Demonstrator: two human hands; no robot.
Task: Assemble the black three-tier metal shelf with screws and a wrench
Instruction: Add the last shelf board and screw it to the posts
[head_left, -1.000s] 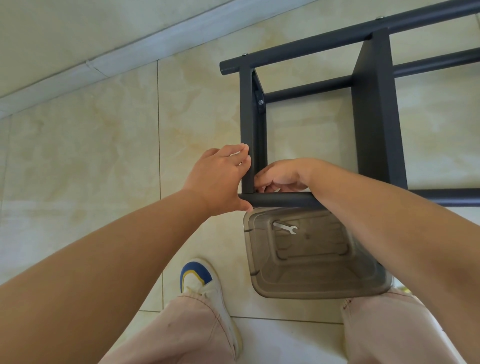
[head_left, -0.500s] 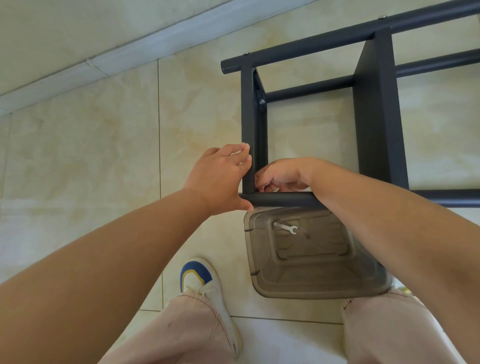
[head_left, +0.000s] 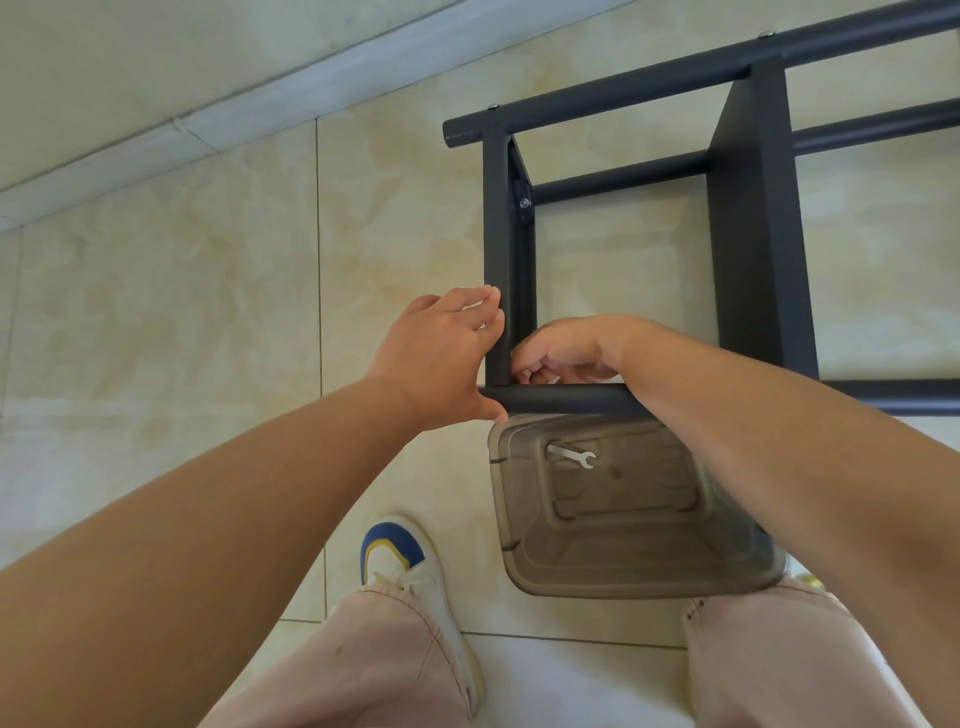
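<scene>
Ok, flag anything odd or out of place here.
Nothing looks damaged or spilled. Only oddity: the wrench lies unused on the upturned plastic bin while the right hand works at the shelf frame corner with bare fingers.

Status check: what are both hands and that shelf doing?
Left hand braces shelf frame corner. Right hand works inside the joint. Wrench unused in bin.
</scene>
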